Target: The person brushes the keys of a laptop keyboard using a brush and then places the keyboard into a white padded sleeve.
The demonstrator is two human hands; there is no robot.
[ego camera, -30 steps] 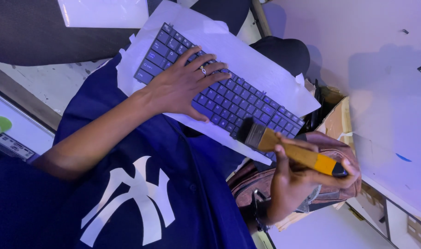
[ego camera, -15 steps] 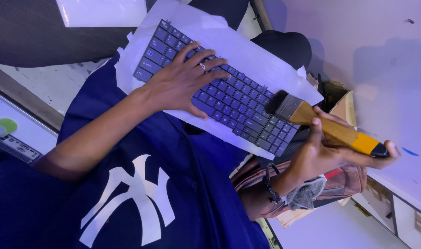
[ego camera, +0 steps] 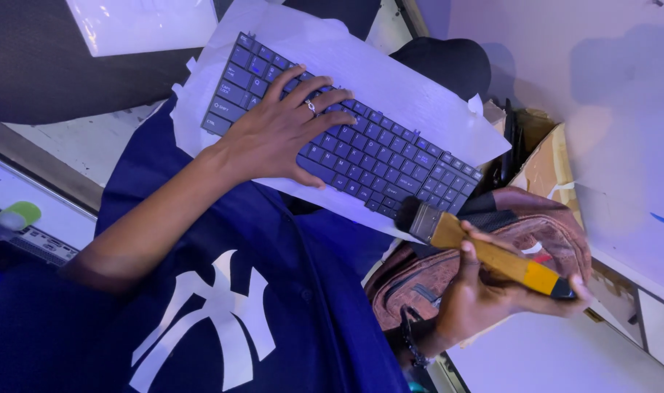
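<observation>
A dark laptop keyboard (ego camera: 390,156) lies on a white sheet of paper (ego camera: 390,80) across my lap. My left hand (ego camera: 277,135) rests flat on its left half, fingers spread over the keys, a ring on one finger. My right hand (ego camera: 492,295) grips a paintbrush (ego camera: 484,251) with a yellow wooden handle, metal ferrule and dark bristles. The bristles sit just off the keyboard's lower right corner, at the paper's edge.
A brown bag (ego camera: 426,280) lies under my right hand. Behind it stands a cardboard box (ego camera: 546,167). A pale wall or panel (ego camera: 608,87) fills the right side. A white sheet (ego camera: 142,25) lies at top left, a device with a green part (ego camera: 19,215) at far left.
My right hand swung the brush out over the keyboard's right end, then drew it back down to the lower right corner. The left hand stayed on the keys.
</observation>
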